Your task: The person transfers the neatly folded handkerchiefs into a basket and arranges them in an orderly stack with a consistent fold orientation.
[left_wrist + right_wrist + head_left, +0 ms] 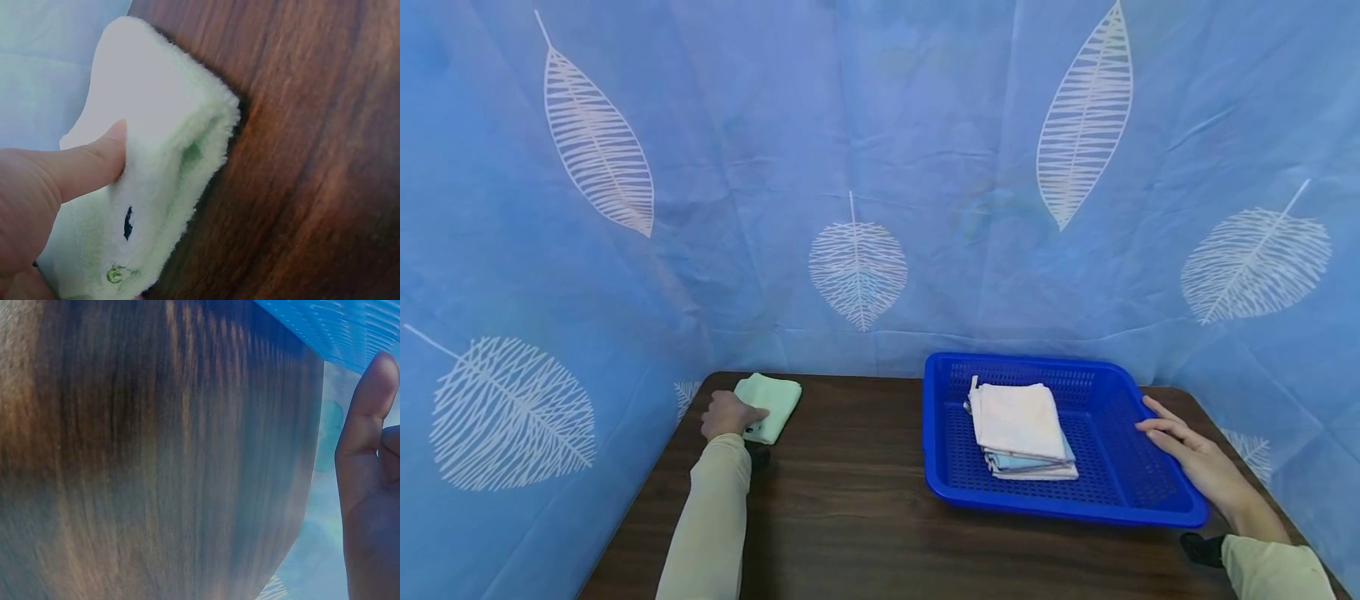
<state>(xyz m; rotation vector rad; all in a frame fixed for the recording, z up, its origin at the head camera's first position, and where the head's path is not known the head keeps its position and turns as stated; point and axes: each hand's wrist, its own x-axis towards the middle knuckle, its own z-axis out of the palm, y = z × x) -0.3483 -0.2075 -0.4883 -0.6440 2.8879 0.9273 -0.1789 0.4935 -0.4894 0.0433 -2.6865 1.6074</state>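
At the far left corner of the table, my left hand [727,414] holds a folded pale green towel [775,404]. The left wrist view shows the thumb [94,165] pressed on top of the fuzzy towel [169,106], beside a small dark mark and a green spot; most of the other fingers are hidden. My right hand [1206,471] is at the right rim of a blue plastic basket [1060,510], its fingers loosely extended. In the right wrist view the thumb [369,406] stands straight close by the basket wall [337,328].
Inside the basket lies a stack of folded cloths [1018,421], white on top with light blue below. Brown wood-grain table [850,508] stretches between the towel and the basket. A blue curtain [760,208] with white leaf prints hangs behind and along both sides.
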